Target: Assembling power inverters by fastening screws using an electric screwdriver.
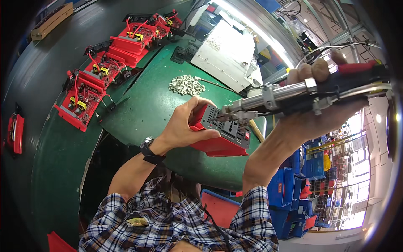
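My left hand (181,124), with a black-strapped watch at the wrist, is closed around a red power inverter (219,147). Its dark end panel, with vent slots, a socket and a red switch, is tilted up. My right hand (308,125) grips a power screwdriver (289,93) with a black and red body and a long metal nose. The nose lies across the panel, close to its left part; whether the tip touches a screw cannot be made out. On the green bench mat (142,111), a pile of small pale metal pieces (187,85) lies beyond the inverter.
Several opened red inverter housings with circuit boards (100,73) line the left, beside a dark belt (37,90). A white box-like unit (226,52) stands at the back under a bright lamp. Blue bins (282,187) are stacked at the right. A wooden handle (256,131) lies behind the inverter.
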Demonstrator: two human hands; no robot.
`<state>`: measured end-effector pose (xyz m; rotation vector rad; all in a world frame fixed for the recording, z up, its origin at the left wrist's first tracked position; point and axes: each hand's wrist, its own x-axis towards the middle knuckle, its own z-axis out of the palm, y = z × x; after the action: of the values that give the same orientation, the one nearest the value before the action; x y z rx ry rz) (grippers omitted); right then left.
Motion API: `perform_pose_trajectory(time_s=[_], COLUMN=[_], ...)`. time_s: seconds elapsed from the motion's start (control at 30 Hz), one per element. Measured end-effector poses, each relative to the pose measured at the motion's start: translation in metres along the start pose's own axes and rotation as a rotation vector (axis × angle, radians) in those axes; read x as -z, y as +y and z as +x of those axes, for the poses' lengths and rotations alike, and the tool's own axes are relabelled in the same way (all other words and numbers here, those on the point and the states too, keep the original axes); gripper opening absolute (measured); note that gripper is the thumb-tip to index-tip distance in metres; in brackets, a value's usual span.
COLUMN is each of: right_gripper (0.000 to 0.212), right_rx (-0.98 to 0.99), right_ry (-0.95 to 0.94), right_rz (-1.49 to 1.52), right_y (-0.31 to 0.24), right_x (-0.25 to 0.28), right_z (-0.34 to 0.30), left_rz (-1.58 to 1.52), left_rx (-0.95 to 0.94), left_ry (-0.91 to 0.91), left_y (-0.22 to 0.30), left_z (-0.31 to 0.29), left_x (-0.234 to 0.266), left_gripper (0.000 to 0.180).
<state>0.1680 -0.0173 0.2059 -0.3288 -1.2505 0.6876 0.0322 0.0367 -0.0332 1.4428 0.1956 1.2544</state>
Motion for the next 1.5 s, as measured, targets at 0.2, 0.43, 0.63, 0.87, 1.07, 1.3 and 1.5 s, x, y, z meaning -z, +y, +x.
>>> perform_pose_trajectory(time_s=[0.2,0.43,0.63,0.87,1.07,1.3,1.5], right_gripper=[0.092,0.095,0.098,0.083,0.070,0.065,0.066], right_rx=[-0.026,-0.093,0.028,0.235,0.092,0.147,0.050], right_ry=[-0.030,-0.158,0.032,0.182,0.486,0.164,-0.099], right_rz=[0.045,0.150,-0.136,-0.030,-0.385,-0.169,0.257], right_y=[0.008,0.012,0.018,0.011,0.028,0.040,-0.006], right_x=[-0.005,0.003,-0.030,-0.010,0.043,0.061,0.100], right_z=[-0.006,-0.003,-0.002,0.014,0.021,0.020,0.043], left_rz=[0.044,0.091,0.089,0.027,0.000,0.064,0.038], left_rx=[0.052,0.019,-0.019,0.084,-0.034,0.074,0.066], left_ry=[0.003,0.029,0.048,-0.029,-0.054,-0.059,0.011], left_y=[-0.002,-0.004,-0.001,0.008,0.004,0.016,0.019], left_z=[-0.001,0.001,0.004,0.006,0.014,0.018,0.026], left_x=[-0.001,-0.001,-0.004,-0.001,-0.003,-0.005,-0.010], left_gripper=[0.068,0.069,0.069,0.067,0.063,0.058,0.058])
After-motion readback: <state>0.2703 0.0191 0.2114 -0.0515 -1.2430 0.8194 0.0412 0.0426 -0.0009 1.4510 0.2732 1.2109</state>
